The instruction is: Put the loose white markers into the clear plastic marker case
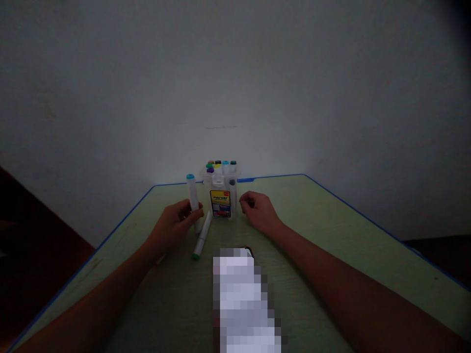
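My left hand (pixel 176 220) is closed around a white marker (pixel 193 193) with a light blue cap, held nearly upright left of the marker case. The clear plastic case (pixel 221 184) stands upright and carries a yellow and blue label. Several markers with caps of differing colours stick up from its open top. To the right of the case is my right hand (pixel 257 208), its fingers curled in and nothing visible in them. Just right of my left hand, a white marker with a green end (pixel 201 240) lies slanted on the table.
The pale green table (pixel 312 255) has a blue edge and stands against a plain wall (pixel 235 88). A pixelated, blurred-out object (pixel 243 299) lies at the near middle. Under my left wrist a small reddish tip (pixel 160 260) shows. Behind the case lies a blue item (pixel 246 180).
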### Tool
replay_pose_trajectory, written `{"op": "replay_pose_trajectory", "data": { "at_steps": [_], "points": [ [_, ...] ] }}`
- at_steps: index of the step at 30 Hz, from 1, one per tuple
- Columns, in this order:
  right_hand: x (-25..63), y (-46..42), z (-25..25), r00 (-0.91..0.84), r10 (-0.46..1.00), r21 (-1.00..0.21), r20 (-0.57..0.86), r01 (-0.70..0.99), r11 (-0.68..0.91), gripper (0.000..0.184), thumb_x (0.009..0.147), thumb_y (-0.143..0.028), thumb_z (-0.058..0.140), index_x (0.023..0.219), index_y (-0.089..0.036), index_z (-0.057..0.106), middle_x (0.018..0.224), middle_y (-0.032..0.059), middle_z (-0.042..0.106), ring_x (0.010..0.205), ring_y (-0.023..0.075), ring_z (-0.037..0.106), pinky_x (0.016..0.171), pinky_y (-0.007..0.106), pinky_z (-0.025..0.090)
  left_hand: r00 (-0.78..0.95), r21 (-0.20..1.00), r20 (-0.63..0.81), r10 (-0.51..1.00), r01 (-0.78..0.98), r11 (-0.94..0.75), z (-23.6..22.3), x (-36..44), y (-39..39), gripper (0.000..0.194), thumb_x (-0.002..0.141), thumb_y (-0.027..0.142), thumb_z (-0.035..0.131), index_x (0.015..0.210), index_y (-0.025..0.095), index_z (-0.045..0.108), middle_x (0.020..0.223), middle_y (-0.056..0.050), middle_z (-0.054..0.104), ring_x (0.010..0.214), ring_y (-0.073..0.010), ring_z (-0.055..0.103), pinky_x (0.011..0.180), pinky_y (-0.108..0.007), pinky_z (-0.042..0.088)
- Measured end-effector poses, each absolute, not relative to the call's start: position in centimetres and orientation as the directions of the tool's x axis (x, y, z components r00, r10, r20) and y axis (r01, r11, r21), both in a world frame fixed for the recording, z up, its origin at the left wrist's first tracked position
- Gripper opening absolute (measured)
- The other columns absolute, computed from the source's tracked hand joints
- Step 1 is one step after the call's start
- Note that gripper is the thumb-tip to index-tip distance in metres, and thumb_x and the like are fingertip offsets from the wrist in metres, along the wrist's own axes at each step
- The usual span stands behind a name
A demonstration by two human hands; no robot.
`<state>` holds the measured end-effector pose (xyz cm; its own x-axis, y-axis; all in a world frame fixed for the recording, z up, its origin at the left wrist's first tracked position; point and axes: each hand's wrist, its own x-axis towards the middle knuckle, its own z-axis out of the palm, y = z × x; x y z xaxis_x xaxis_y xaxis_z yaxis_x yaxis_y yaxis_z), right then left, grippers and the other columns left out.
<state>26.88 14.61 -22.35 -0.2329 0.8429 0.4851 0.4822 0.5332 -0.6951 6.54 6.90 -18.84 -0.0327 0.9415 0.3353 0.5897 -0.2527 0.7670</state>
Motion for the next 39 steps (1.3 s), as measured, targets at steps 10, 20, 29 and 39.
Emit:
{"op": "replay_pose_trajectory", "data": {
  "at_steps": [10,20,29,39],
  "points": [
    [27.0,14.2,-21.6,-0.246,0.832,-0.658,0.498,0.517,0.547,0.015,0.072,-0.012,0.047,0.07,-0.014,0.062,0.062,0.0022,0.059,0.057,0.0111,0.05,0.056,0.022,0.036,-0.042,0.76,0.35,0.936,0.596,-0.257,-18.4,6.8,6.6,0.025,0.066,0.039,0.058,0.077,0.017,0.062,0.073,-0.004,0.065,0.067,-0.019,0.058,0.06,-0.028,0.046],
    [26.7,13.1,-21.1,-0.274,0.806,-0.633,0.525,0.508,0.585,0.015,0.073,-0.013,0.047,0.068,-0.014,0.061,0.061,0.0017,0.058,0.056,0.0111,0.049,0.055,0.022,0.035,-0.01,0.73,0.345,0.939,0.631,-0.262,-18.6,6.7,6.6,0.026,0.068,0.041,0.057,0.078,0.017,0.061,0.074,-0.003,0.063,0.066,-0.0175,0.056,0.058,-0.026,0.044],
    [26.6,11.7,-20.0,-0.245,0.767,-0.635,0.593,0.444,0.633,0.017,0.076,-0.017,0.046,0.062,-0.015,0.056,0.054,-0.0007,0.051,0.05,0.009,0.043,0.051,0.021,0.031,0.053,0.69,0.356,0.933,0.658,-0.301,-19.1,6.1,6.7,0.024,0.074,0.037,0.054,0.085,0.017,0.062,0.072,-0.001,0.062,0.062,-0.0148,0.054,0.057,-0.025,0.042],
    [25.1,8.4,-18.9,-0.476,0.693,-0.754,0.542,0.088,0.651,0.018,0.073,-0.031,0.054,0.075,-0.013,0.056,0.057,-0.0023,0.052,0.05,0.0079,0.045,0.047,0.019,0.032,0.301,0.58,0.31,0.902,0.692,-0.43,-18.3,7.8,5.3,0.027,0.077,0.039,0.05,0.068,0.015,0.059,0.056,0.002,0.049,0.051,-0.0105,0.041,0.048,-0.021,0.03]
  ]
}}
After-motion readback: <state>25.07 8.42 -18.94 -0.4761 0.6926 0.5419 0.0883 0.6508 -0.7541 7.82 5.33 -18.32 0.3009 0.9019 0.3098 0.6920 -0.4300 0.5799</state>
